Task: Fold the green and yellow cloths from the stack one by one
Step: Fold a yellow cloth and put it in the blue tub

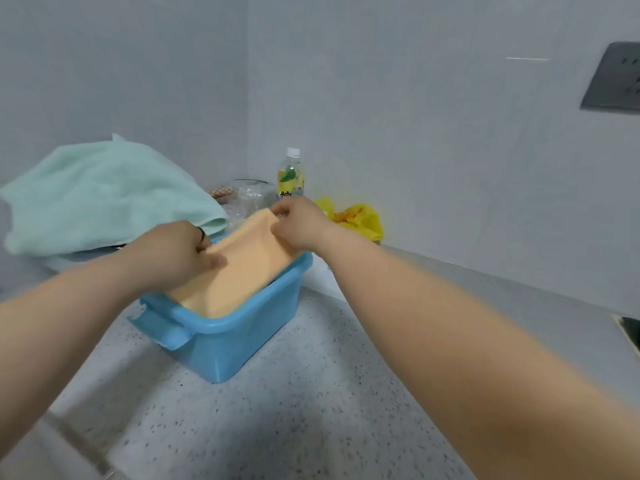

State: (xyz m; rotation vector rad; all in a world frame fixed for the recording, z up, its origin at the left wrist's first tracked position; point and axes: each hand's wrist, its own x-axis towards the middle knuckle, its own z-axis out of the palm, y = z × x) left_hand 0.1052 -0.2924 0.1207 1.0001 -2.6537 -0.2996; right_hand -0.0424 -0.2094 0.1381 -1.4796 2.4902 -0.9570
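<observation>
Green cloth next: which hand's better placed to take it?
Probably left: the left hand grips the yellow cloth right beside the green cloth; the right hand pinches its far corner, further off.

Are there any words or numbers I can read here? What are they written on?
No text can be read here.
bottle label: dark marks, too blurred to read.
yellow bag: red print, too blurred to read.
yellow cloth, green cloth, blue tub: no writing shows.
</observation>
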